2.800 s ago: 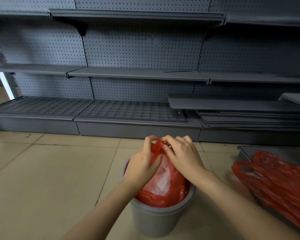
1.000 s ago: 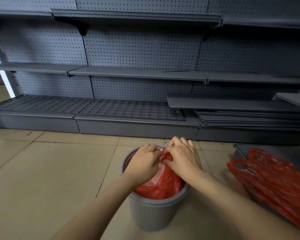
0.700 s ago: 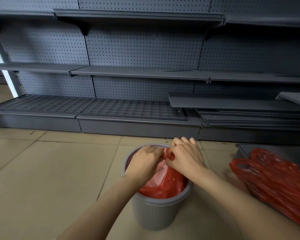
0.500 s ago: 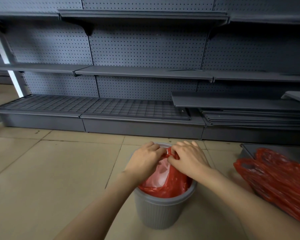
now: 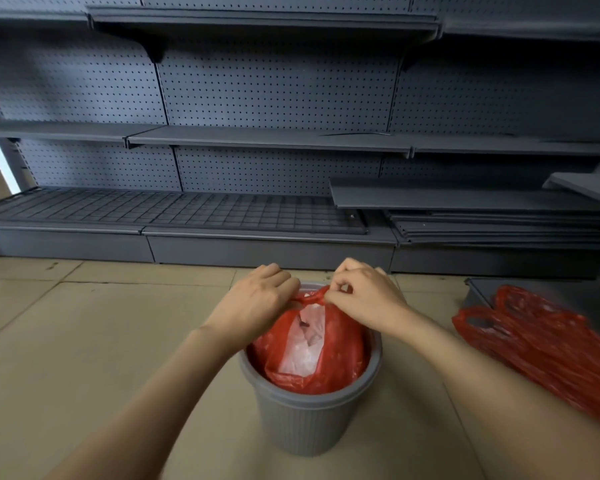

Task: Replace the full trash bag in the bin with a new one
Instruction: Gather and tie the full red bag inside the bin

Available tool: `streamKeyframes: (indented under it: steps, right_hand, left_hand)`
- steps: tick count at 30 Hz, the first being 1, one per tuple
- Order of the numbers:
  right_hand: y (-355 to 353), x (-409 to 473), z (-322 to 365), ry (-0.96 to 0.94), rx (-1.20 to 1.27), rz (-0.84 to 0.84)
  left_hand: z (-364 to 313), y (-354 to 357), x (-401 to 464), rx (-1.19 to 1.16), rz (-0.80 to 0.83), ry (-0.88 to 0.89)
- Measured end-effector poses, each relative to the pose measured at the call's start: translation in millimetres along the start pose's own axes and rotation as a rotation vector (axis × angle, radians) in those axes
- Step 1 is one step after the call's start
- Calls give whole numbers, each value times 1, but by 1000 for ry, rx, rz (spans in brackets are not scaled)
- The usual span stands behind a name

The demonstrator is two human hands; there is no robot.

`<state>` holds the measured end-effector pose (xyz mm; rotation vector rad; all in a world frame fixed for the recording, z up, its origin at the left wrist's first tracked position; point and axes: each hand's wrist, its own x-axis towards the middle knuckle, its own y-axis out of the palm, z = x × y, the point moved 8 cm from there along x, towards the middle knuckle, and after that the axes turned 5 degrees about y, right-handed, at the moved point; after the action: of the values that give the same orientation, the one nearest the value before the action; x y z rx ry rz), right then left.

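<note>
Both hands, left hand and right hand, pinched the red bag's handles (bin at lower centre).

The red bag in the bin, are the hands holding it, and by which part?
Yes. Both the left hand and right hand grip the red trash bag by its twisted handle ends at the top, above the grey bin.
</note>
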<state>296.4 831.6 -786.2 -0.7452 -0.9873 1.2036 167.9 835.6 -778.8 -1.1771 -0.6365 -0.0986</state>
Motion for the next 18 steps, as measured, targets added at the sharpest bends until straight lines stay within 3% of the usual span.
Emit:
streamKeyframes:
  steps: [5,10,18]
  right_hand:
    - [-19,7,-7,11,-24,-59]
    - [-21,1,-11,-70,-264,-129]
    - [-1,-14,-47,-82,-409,-52]
  left_hand:
    - [11,-9,2,-52,-65,-47]
    - [24,5,-11,-14,-20,-81]
    - [42,27,-51,-24,64,-116]
